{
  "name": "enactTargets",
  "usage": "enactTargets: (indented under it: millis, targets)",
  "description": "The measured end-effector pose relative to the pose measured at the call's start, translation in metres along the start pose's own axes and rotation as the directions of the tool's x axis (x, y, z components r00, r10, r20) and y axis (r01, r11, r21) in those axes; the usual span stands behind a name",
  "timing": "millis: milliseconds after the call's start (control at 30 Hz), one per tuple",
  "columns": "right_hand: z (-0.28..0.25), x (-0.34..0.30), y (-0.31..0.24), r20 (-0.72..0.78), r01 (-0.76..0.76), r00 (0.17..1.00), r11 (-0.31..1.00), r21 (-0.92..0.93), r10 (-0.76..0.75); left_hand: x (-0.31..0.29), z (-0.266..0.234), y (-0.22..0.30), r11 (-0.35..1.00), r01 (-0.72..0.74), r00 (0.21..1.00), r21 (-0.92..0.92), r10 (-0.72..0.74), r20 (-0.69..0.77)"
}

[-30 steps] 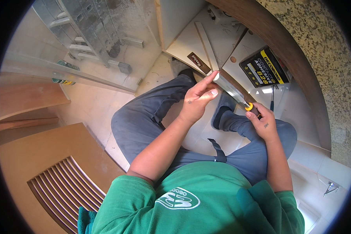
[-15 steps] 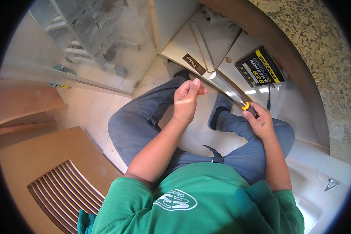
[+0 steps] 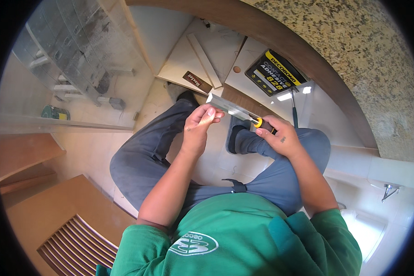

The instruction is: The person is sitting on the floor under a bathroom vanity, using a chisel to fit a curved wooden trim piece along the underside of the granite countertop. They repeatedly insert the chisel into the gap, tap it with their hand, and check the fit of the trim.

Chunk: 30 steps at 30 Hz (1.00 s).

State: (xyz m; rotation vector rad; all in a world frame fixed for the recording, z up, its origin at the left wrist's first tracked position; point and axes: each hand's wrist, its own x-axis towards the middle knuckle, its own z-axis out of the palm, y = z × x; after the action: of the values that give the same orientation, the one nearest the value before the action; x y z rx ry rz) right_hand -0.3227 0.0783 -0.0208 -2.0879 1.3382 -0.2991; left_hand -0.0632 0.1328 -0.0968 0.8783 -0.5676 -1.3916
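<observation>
My right hand (image 3: 280,135) is closed around the dark handle of a chisel (image 3: 232,109), which has a yellow ring and a wide, shiny blade. The blade points up and to the left over my lap. At its far end is my left hand (image 3: 198,129), fingers curled and thumb at the blade's lower edge, seemingly pinching it. Beyond the blade, a small brown card (image 3: 197,81) with light lettering and a narrow pale strip of wood (image 3: 204,60) lie on the white cabinet floor (image 3: 181,59).
A black and yellow adhesive can (image 3: 273,73) stands in the cabinet, with a dark-handled tool (image 3: 294,110) beside it. A speckled stone countertop (image 3: 354,60) overhangs at right. Left are a glass panel (image 3: 92,69), a green can (image 3: 56,112) and a slatted wooden door (image 3: 41,207).
My right hand has moved the chisel left toward my left hand, whose fingers now meet the blade. The view has shifted, so the cabinet and can appear farther left and higher.
</observation>
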Motion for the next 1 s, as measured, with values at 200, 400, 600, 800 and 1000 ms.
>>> enactTargets:
  millis: [200, 400, 600, 800, 1000]
  targets:
    - [-0.005, 0.001, -0.009, 0.033, -0.009, 0.999, 1.000, 0.023, 0.008, 0.001, -0.002, -0.004, 1.000, 0.016, 1.000, -0.001, -0.016, -0.005]
    - [0.001, 0.000, 0.000, -0.021, 0.033, 0.999, 0.999, 0.031, -0.032, 0.003, -0.004, -0.009, 0.998, 0.042, 0.997, -0.046, -0.045, -0.059]
    - [-0.003, -0.001, -0.004, 0.013, -0.019, 1.000, 0.999, 0.029, 0.018, 0.003, 0.000, -0.005, 0.991, 0.030, 0.986, -0.127, -0.050, -0.159]
    - [-0.004, 0.000, -0.005, 0.029, -0.076, 0.997, 0.994, 0.072, 0.075, 0.008, -0.013, -0.020, 0.999, -0.023, 0.970, -0.044, 0.012, -0.243]
    - [-0.006, -0.002, -0.015, 0.039, -0.091, 0.995, 0.992, 0.091, 0.087, 0.005, 0.001, -0.019, 0.996, -0.066, 0.972, 0.052, 0.076, -0.221]
